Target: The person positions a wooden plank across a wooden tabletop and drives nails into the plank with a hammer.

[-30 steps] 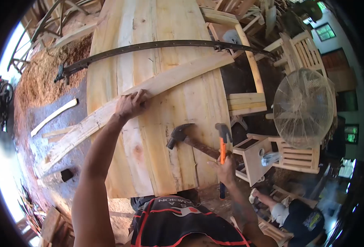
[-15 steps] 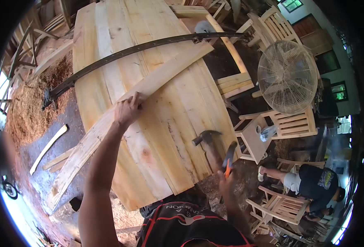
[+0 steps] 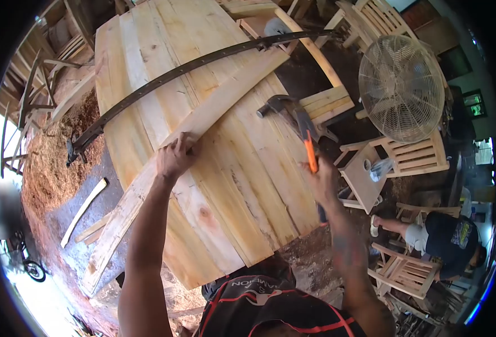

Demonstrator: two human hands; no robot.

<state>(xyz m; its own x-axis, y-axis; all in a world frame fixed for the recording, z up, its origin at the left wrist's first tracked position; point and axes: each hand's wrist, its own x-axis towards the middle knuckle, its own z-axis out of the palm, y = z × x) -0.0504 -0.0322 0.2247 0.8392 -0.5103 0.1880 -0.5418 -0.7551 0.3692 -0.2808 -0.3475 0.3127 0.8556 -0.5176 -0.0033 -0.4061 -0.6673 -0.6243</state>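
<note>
A long wooden board (image 3: 225,104) lies diagonally across a panel of joined planks (image 3: 220,196). My left hand (image 3: 176,155) rests on this board about midway, fingers curled over its edge. On the right side, my right hand (image 3: 323,178) is closed round a claw hammer (image 3: 275,105), its dark head above the panel's right edge. An orange-handled piece (image 3: 311,153) shows in the same grip; I cannot make out whether it is a separate tool. A long dark metal bar clamp (image 3: 175,72) spans the panel beyond my left hand.
A large fan (image 3: 401,90) stands at the right, near wooden chairs (image 3: 416,157) and a small table (image 3: 363,178). A person (image 3: 444,244) bends over at the lower right. Wood shavings (image 3: 62,168) and a curved wood piece (image 3: 83,212) lie on the left floor.
My right hand has moved up and forward with the hammer, away from my body. My left hand stays at the same place on the board. The whole view has shifted slightly.
</note>
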